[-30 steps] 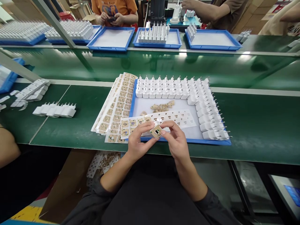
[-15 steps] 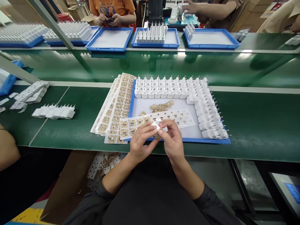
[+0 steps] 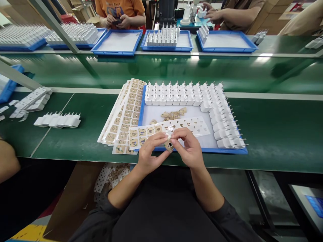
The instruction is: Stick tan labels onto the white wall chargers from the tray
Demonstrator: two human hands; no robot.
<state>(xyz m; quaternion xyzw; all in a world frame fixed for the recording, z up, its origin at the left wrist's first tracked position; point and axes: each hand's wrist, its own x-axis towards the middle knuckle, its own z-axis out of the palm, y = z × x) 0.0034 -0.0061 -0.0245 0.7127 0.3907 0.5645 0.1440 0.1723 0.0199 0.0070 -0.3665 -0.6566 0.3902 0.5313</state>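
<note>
My left hand (image 3: pixel 153 151) grips a white plug adapter (image 3: pixel 168 144) whose near face carries a tan sticker with dark cutouts. The fingers of my right hand (image 3: pixel 188 146) pinch the same adapter from the right, at the sticker's edge. Both hands are over the front rim of a blue tray (image 3: pixel 176 149). White adapters (image 3: pixel 174 94) with pins up stand along its back, and more fill its right side. Beneath my fingers lies a partly used sticker sheet (image 3: pixel 148 132). Crumpled tan pieces (image 3: pixel 174 114) rest behind it.
Stacked sticker sheets (image 3: pixel 126 114) overlap the tray's left. Loose adapters (image 3: pixel 58 120) sit further left, near a person's arm (image 3: pixel 8 161). Beyond a metal rail, blue trays (image 3: pixel 117 42) line the far side, where people's hands are working. A cardboard box (image 3: pixel 73 198) stands below the table edge.
The adapter has turned so its stickered face shows more clearly. My right hand has shifted slightly right. Across the table, a person's hands now hold white adapters.
</note>
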